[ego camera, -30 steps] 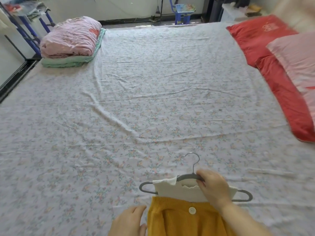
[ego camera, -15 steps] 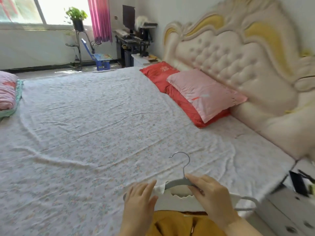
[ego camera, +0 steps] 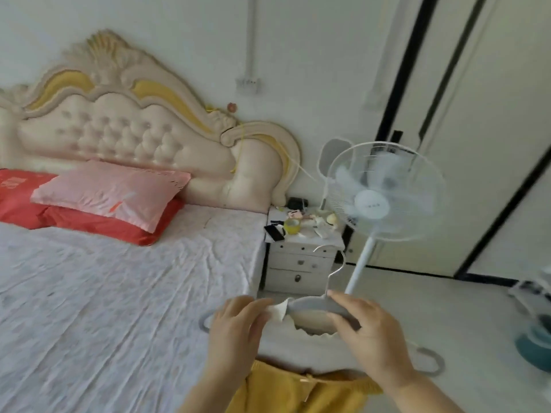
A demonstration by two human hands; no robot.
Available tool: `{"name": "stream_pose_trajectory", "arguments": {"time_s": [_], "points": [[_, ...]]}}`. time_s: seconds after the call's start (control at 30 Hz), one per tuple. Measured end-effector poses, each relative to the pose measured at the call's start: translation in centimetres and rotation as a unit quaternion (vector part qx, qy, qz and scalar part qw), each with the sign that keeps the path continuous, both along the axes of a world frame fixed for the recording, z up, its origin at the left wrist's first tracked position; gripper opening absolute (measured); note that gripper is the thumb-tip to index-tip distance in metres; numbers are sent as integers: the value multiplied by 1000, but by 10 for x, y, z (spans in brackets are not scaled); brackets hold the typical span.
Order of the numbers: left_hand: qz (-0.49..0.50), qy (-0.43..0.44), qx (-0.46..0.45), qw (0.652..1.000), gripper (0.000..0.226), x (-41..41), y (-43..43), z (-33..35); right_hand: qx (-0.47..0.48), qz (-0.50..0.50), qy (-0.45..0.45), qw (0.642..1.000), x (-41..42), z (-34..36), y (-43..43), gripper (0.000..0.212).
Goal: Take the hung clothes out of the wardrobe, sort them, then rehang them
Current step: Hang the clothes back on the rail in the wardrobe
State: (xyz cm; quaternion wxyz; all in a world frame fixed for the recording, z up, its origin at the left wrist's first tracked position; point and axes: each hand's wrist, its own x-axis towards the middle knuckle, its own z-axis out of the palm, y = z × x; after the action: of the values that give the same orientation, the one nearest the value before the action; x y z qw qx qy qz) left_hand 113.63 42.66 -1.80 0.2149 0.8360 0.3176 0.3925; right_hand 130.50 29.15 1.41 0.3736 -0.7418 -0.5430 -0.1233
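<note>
Right hand [ego camera: 371,338] grips the grey hanger [ego camera: 310,307] just below its wire hook, fingers curled over the bar, while the left hand [ego camera: 237,326] pinches the white collar of the garment [ego camera: 298,345] at the hanger's other shoulder. A second ago only the right hand was on the hanger and the left sat low beside the yellow knitted part [ego camera: 301,391], with the piece lying flat on the bed [ego camera: 119,293]. Since then the left hand has come up to the collar. The view has swung away from the open mattress, past the pillows and headboard, and now takes in the nightstand [ego camera: 301,263], the standing fan [ego camera: 384,192] and tall pale doors with black trim [ego camera: 483,129] at the upper right of the frame. The garment now hangs at the bottom centre, past the bed's edge and over the floor. By my reading the person has lifted it off the bed and is turning towards those doors, which are probably the wardrobe. This piece therefore looks sorted and on its way to be rehung. The frame is blurred by the turn, so whether the collar sits squarely on the hanger is hard to tell.
</note>
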Motion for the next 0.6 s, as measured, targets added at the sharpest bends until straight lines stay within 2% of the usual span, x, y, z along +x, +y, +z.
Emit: {"name": "stream_pose_trajectory", "arguments": {"time_s": [0.13,0.27,0.43,0.6], "points": [[-142,18,15,990,19,80,-79,18,17,-163,24,986,29,6,-125,45],[-276,18,17,961,15,141,-202,32,8,-313,19,949,33,15,-273,44],[-440,-23,45,897,15,168,-389,57,7,-460,1,888,-14,36,-470,42],[-569,-75,45,817,9,156,-563,74,-73,-570,-53,816,-89,49,-644,47]]}}
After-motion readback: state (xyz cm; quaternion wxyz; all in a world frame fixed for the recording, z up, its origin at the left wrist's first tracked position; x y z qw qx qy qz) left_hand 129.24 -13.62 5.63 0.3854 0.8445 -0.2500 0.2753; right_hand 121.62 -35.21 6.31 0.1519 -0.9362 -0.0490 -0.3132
